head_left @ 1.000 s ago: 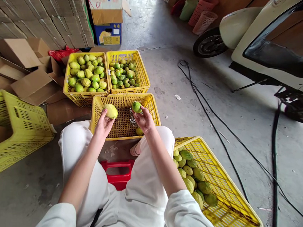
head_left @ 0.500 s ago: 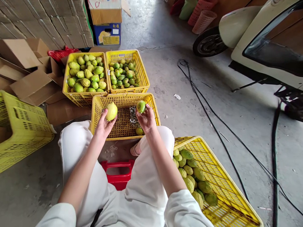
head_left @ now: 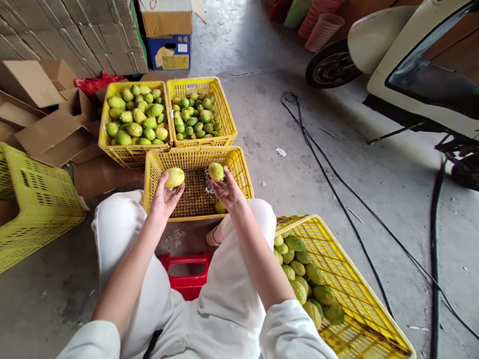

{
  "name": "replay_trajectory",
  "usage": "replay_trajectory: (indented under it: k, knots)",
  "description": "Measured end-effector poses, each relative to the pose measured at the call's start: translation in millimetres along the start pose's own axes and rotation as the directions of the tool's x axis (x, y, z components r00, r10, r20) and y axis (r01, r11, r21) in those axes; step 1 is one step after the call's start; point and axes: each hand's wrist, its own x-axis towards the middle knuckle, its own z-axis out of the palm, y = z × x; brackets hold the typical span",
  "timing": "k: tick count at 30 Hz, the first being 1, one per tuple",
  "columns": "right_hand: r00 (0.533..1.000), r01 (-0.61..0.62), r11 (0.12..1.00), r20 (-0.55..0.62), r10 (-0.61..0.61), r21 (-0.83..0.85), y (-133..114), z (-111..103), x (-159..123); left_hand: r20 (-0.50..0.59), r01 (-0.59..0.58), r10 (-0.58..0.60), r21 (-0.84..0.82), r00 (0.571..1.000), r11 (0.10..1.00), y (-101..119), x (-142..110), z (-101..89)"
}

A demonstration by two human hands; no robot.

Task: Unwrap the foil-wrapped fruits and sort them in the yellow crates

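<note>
My left hand (head_left: 166, 195) is closed around a pale yellow lemon (head_left: 174, 178), held on its side over the left part of the near yellow crate (head_left: 191, 218). In my right hand (head_left: 228, 190) is a smaller yellow-green lemon (head_left: 215, 172), gripped by the fingertips over the same crate's right part. Below that hand, another lemon (head_left: 220, 207) lies on the crate floor beside a silvery, crumpled-looking patch, partly hidden by my fingers. Two more crates stand just beyond: the left one holds large green-yellow lemons (head_left: 138, 116), the right one smaller, greener lemons (head_left: 194, 117).
At my right, a tilted yellow crate (head_left: 362, 267) holds several lemons (head_left: 299, 270). A yellow-green crate (head_left: 38, 204) and cardboard boxes (head_left: 48, 133) are at the left. Black cables (head_left: 322, 161) cross the floor towards a parked scooter (head_left: 432, 66). Between my legs is something red (head_left: 188, 287).
Both lemons have been turned in my fingers. The left one now lies sideways, and the right one shows a yellower side and has shifted slightly left.
</note>
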Motion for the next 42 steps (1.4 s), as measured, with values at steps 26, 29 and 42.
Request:
replay_trajectory:
  k: [26,29,42]
  knots:
    - [1.0,0.01,0.988,0.011,-0.011,0.151,-8.0,11.3,-14.3,0.07,-0.103,0.102,0.022,0.992,0.994,1.8,9.5,-5.3]
    - [1.0,0.007,0.99,0.015,-0.009,0.14,-8.2,9.8,-14.7,0.093,-0.116,0.112,0.049,0.989,0.992,1.5,11.7,-7.6]
    - [0.992,0.054,0.992,0.108,-0.066,0.111,-3.6,4.7,-6.9,0.184,-0.098,0.089,0.044,0.979,0.994,2.1,5.8,-3.3]
